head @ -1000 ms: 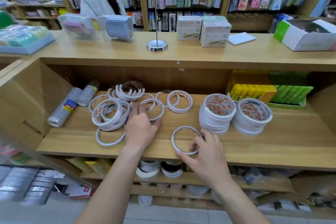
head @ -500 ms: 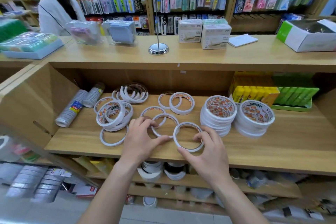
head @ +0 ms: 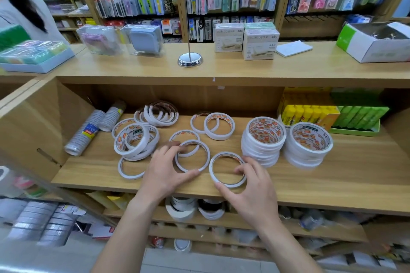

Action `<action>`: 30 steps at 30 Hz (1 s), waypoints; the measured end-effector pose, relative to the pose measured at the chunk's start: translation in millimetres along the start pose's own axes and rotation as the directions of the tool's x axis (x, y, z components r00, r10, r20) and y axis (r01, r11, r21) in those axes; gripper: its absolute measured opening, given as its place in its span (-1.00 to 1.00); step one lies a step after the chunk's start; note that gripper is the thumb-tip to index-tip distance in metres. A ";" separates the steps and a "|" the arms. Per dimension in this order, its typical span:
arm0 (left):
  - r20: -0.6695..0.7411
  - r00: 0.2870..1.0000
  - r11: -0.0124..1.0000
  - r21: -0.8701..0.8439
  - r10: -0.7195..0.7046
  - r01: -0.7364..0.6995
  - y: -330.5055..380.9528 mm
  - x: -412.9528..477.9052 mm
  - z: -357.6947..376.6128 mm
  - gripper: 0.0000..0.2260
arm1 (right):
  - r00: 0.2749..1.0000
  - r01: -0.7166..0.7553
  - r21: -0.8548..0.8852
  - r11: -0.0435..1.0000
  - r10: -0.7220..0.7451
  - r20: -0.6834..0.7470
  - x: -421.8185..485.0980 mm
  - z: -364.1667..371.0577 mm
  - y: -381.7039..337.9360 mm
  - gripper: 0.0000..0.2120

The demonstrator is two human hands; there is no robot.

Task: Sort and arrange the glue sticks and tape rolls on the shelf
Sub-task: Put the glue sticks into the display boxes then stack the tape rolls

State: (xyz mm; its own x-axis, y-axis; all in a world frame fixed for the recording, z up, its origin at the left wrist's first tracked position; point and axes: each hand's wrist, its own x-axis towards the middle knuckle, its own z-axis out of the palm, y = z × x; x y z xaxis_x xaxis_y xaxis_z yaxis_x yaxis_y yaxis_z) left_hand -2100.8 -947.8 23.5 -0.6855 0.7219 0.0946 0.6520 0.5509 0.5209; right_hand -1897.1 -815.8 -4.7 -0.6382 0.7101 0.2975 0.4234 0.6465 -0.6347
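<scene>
Thin white tape rolls lie scattered on the wooden shelf [head: 355, 173]. My left hand [head: 164, 170] grips one thin tape roll [head: 206, 157], thumb on its near edge and fingers on its far left rim. My right hand [head: 253, 186] grips another thin roll [head: 214, 162] beside it, fingers curled over its right rim and thumb under its near edge. Two neat stacks of wider tape [head: 263, 139] [head: 308, 145] stand to the right. A loose pile of rolls [head: 135, 142] lies to the left. Yellow glue sticks [head: 306, 114] and green glue sticks [head: 361, 116] sit in boxes at the back right.
Sleeves of clear tape [head: 85, 132] lean at the shelf's left wall. More rolls lie at the back [head: 160, 114] [head: 218, 125]. The countertop above holds white boxes [head: 260, 43], a chrome stand [head: 190, 60] and plastic cases. A person [head: 24, 13] stands at far left.
My left hand drew a thin roll toward the front and now grips it. My right hand slid its roll slightly back and right, next to the left one.
</scene>
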 end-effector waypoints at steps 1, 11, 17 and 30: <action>0.004 1.000 0.999 0.028 0.015 -0.015 0.4 0.6 -1.2 -0.35 | 1.000 0.004 -0.011 1.000 -0.004 0.002 -0.2 0.4 -0.1 -0.54; -0.162 0.979 0.992 -0.022 -0.123 0.121 13.0 20.0 -0.8 -0.39 | 1.000 0.027 0.074 0.997 -0.027 -0.001 -3.0 -3.9 0.9 -0.56; -0.079 0.979 0.982 0.025 -0.187 0.190 5.4 30.7 17.8 -0.43 | 0.972 0.158 0.128 0.979 -0.131 -0.193 -1.0 -40.6 -8.4 -0.57; -0.289 0.957 0.937 -0.337 -0.017 -0.085 67.8 21.4 -8.3 -0.63 | 0.988 -0.106 -0.200 0.974 0.080 -0.133 78.3 -70.4 20.5 -0.45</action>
State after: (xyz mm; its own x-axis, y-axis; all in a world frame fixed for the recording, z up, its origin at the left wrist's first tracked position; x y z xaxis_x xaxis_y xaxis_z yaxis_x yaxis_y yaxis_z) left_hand -2074.0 -898.5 67.9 -0.7608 0.5607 0.3270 0.5605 0.3135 0.7665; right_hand -1893.1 -727.3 55.8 -0.5112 0.7903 0.3379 0.6088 0.6105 -0.5066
